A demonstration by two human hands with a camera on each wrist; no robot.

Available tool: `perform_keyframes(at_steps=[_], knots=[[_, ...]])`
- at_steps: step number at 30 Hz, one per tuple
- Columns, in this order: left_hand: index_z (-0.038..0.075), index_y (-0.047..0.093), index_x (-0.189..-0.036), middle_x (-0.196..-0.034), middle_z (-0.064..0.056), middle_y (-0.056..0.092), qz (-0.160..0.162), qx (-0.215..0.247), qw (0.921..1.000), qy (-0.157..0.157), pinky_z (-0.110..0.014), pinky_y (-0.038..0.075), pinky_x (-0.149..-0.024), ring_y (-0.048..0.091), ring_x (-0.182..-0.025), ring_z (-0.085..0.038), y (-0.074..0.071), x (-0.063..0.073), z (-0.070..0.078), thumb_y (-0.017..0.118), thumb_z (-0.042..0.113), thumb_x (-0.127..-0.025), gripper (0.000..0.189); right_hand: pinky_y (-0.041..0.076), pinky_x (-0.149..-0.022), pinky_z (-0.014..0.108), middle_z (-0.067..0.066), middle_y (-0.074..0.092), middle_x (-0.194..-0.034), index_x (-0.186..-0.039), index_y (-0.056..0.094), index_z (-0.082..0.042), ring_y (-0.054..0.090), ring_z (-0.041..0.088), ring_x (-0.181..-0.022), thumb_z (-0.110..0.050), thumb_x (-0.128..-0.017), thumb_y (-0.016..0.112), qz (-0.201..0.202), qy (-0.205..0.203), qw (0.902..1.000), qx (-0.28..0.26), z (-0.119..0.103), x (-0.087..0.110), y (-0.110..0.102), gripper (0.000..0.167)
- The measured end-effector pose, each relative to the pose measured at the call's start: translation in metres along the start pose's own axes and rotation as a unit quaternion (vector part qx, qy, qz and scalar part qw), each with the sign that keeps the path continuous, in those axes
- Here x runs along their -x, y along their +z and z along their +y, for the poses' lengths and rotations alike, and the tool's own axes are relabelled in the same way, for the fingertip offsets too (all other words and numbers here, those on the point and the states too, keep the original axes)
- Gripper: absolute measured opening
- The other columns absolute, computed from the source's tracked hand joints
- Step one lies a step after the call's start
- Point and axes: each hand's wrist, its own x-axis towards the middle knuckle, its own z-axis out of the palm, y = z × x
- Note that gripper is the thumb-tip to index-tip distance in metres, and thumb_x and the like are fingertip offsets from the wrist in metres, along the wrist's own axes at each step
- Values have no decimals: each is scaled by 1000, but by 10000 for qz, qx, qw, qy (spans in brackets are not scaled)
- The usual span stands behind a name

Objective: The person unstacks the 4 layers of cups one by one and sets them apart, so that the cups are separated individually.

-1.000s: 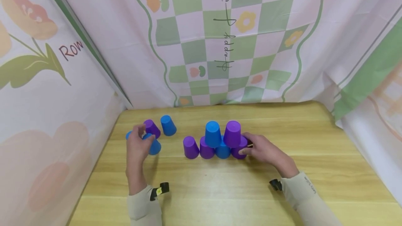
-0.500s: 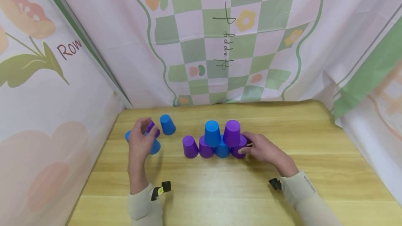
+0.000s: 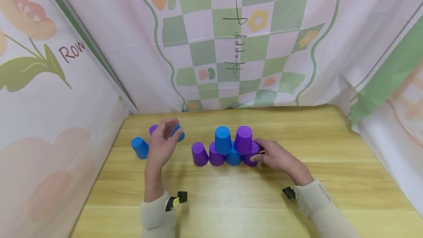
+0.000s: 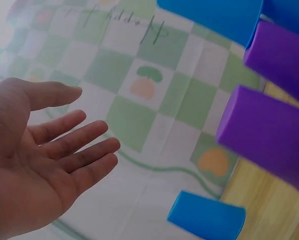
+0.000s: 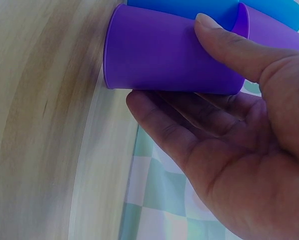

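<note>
Since half a second ago the left hand (image 3: 162,146) has drifted forward and toward the upper blue cup (image 3: 223,140), leaving the leftmost blue cup (image 3: 140,148) in plainer sight; the right hand (image 3: 273,155) and the stack look unmoved to me. That left hand holds nothing: its palm shows bare, fingers loosely extended and thumb apart from them. It hovers left of the upper blue cup, partly covering a far blue cup (image 3: 181,136) and a far purple cup (image 3: 152,129); whether it touches either, I can't tell.

Right of the upper blue cup, the right hand pinches the end purple cup (image 3: 250,158), thumb on the near side and fingers round the other. Beside the upper blue cup stands an upper purple cup (image 3: 243,140), resting over that gripped cup and a lower blue cup (image 3: 233,158). Below the upper blue cup is a second purple cup (image 3: 216,158), and lower left of it, just beside, an outer purple cup (image 3: 199,154). Checked cloth (image 3: 228,47) hangs behind the upper blue cup; wooden tabletop (image 3: 216,201) stretches in front.
</note>
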Motion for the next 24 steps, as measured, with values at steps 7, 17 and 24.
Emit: perform_keyframes(at_steps=[7, 17, 24], knots=[[13, 57, -143, -143, -10, 63, -449, 35, 9988, 190, -45, 43, -122, 56, -141, -28, 25, -2, 7, 72, 25, -102, 46, 62, -93, 48, 13, 74, -119, -131, 62, -1, 72, 31, -111, -17, -97, 76, 3, 4, 10000, -18, -1, 0, 0, 40], [20, 55, -147, -146, -4, 61, -952, 185, 9951, 179, -47, 41, -123, 53, -144, -26, 55, -4, 12, 76, 33, -98, 55, 62, -93, 48, 11, 74, -117, -129, 63, -3, 72, 30, -110, -17, -96, 77, -1, 12, 10000, -18, -1, -1, 0, 38], [22, 54, -149, -152, 1, 58, -1217, -31, 9925, 145, -46, 39, -124, 48, -149, -25, 71, -3, 16, 87, 39, -88, 72, 62, -92, 47, 12, 75, -117, -128, 63, -3, 72, 31, -110, -16, -96, 76, 25, 4, 10000, -30, 0, 0, 1, 36]])
